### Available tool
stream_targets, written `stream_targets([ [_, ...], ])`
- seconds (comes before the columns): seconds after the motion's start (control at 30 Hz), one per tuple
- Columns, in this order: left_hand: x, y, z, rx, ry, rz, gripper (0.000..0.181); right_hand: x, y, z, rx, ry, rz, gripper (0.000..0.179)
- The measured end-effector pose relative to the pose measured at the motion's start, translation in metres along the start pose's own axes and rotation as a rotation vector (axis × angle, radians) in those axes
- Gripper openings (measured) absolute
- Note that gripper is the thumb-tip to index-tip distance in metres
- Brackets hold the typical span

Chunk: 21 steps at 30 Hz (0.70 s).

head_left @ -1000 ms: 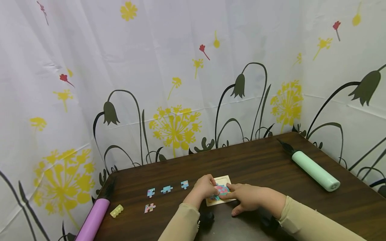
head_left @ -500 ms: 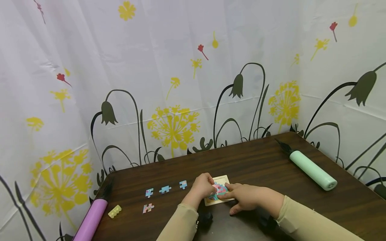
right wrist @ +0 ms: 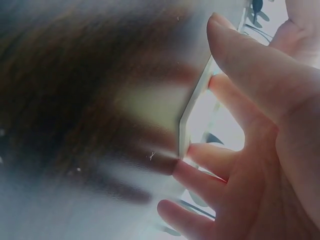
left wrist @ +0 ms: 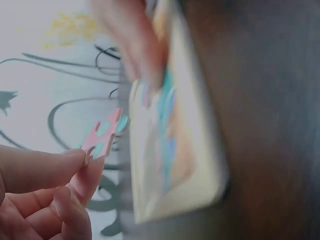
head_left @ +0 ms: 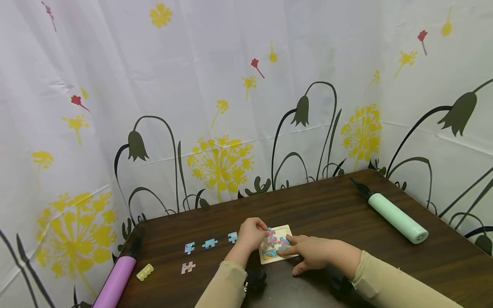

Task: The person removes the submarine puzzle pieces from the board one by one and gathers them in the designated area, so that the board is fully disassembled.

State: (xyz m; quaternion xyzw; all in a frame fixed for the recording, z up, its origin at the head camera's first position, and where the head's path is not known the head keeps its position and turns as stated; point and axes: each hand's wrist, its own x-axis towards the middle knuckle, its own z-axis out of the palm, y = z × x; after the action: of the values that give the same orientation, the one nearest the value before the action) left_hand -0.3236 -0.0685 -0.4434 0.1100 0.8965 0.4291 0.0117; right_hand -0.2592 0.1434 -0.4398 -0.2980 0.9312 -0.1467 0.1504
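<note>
Tray (head_left: 284,228) lay flat on the table (head_left: 327,205), partly under the right hand (head_left: 312,252), whose extended, unclenched fingers touched its edge, presumably to stop it sliding; the left hand (head_left: 252,235) pinched a pink puzzle piece (left wrist: 107,135) near it, thumb and finger parted only by the piece's thickness, likely to leave its knobs free, while four loose pieces (head_left: 209,244) lay spaced out leftward
</note>
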Motion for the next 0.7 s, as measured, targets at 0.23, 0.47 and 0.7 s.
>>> stream_targets([
  [0.23, -0.004, -0.011, -0.046, 0.02, 0.054, 0.015, 0.009, 0.0, 0.0, 0.0, 0.006, 0.0, 0.01, 0.062],
  [0.47, -0.025, -0.035, -0.101, 0.086, 0.058, -0.025, 0.005, 0.0, -0.003, -0.001, 0.004, -0.007, 0.003, 0.063],
  [0.7, -0.05, -0.065, -0.134, 0.15, 0.087, -0.088, 0.005, -0.002, -0.003, -0.001, 0.025, -0.003, 0.002, 0.063],
])
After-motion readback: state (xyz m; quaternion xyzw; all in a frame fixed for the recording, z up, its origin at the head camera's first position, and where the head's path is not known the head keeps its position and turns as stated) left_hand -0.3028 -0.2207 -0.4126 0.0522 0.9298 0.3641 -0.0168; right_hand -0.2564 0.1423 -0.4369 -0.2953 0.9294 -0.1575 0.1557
